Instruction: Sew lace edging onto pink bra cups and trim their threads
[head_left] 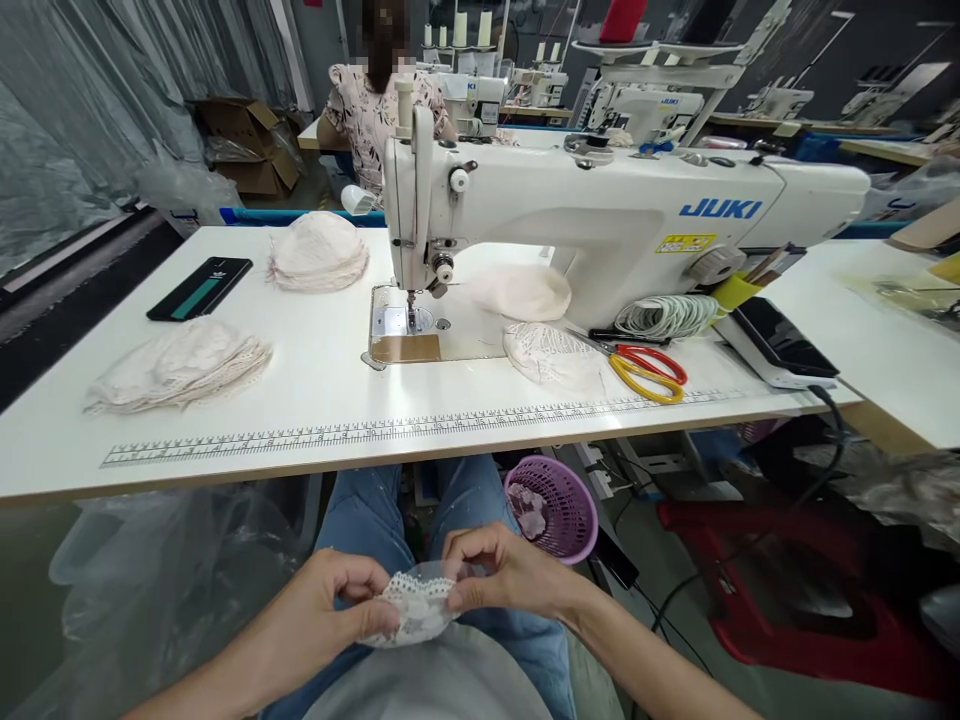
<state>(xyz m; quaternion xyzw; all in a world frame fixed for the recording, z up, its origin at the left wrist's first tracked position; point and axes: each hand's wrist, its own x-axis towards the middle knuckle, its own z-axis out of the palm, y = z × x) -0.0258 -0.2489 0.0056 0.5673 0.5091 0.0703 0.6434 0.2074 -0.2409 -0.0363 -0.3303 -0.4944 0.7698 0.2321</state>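
Note:
Over the lap, my left hand (349, 598) pinches one end of a small white lace piece (417, 610) between thumb and fingers. At its other end, my right hand (495, 575) grips the lace the same way. A scalloped edge runs along the top of the piece, and a sheer part shows near the right fingers. Both hands are below the front edge of the sewing table (315, 380). On the table stands a white sewing machine (525, 200), its needle above the metal plate. Nothing lies under the needle.
Lace stacks (180, 365) and pale fabric cups (319, 250) lie left, near a black phone (199, 290). Right of the needle are a lace cup (555, 352), scissors (646, 372) and a coiled cord (664, 316). A purple basket (574, 510) stands below. A person (367, 110) sits beyond.

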